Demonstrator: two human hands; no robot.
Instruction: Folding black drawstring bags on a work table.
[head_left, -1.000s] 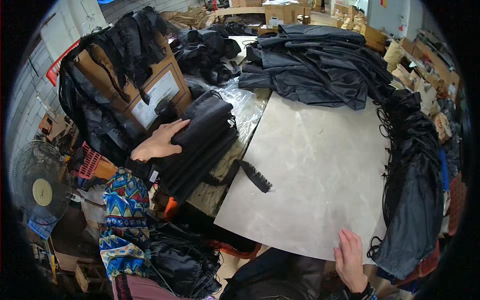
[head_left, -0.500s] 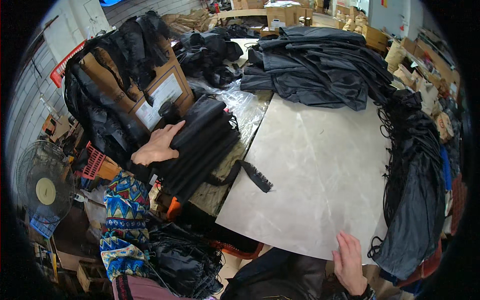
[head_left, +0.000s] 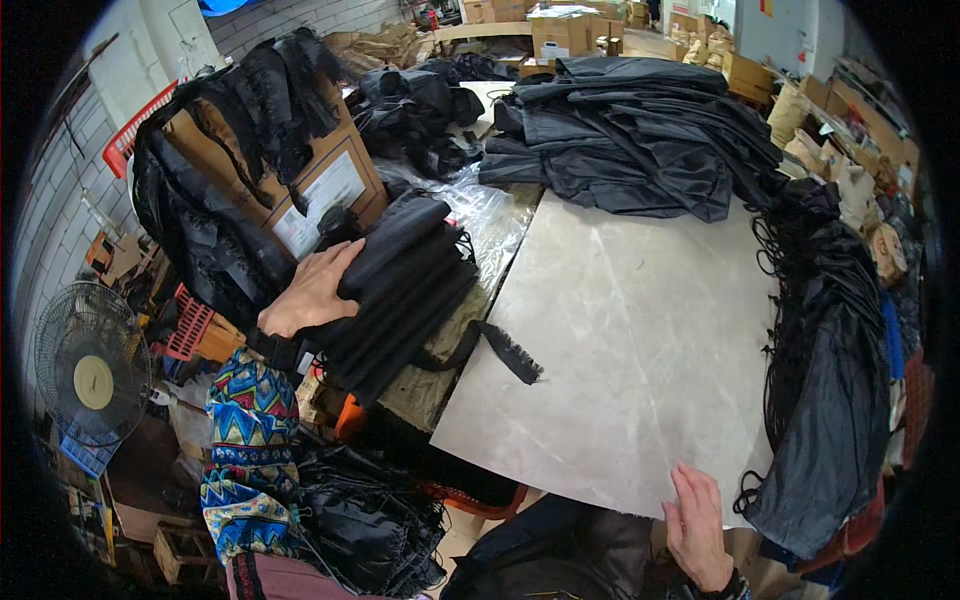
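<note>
At the left side of the table my left hand (head_left: pixel 314 290) lies on a thick folded stack of black cloth (head_left: pixel 395 300), fingers stretched out over its near-left edge. One frayed black strip (head_left: pixel 512 352) trails from that stack onto the pale grey board (head_left: pixel 600 340). My right hand (head_left: pixel 697 525) rests at the board's near right edge, fingers extended and holding nothing. A long bundle of black fabric with cords (head_left: pixel 830 390) hangs along the board's right side, close to this hand. Across the far end lies a heap of black fabric (head_left: pixel 630 130).
A cardboard box (head_left: pixel 330 190) draped with black strips (head_left: pixel 215 240) stands at the left behind the stack. Clear plastic sheeting (head_left: pixel 480 210) lies beside the board. A standing fan (head_left: pixel 93 375) is at far left. Black pieces (head_left: pixel 370 520) hang below my left arm.
My left hand has shifted very slightly on the black cloth stack. The right hand stays where it was, and the fabric looks unmoved.
</note>
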